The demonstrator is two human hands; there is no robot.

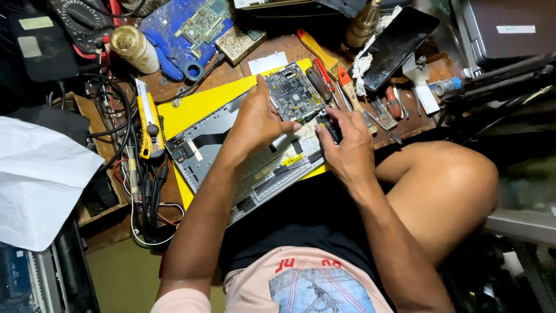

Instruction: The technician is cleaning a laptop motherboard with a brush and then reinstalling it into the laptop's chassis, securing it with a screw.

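At mid-worktop, an opened laptop chassis lies slanted toward the far right corner. The left hand presses flat beside its circuit board; the right hand grips a small dark tool, tip board-ward.

Bright, even light falls from above onto the yellow plastic sheet at the centre, which looks crisp and saturated. Beyond it the corners sink into deep shadow, edges bow outward slightly, and the crumpled white paper glares.

Head-worn view, steeply down, near the workbench
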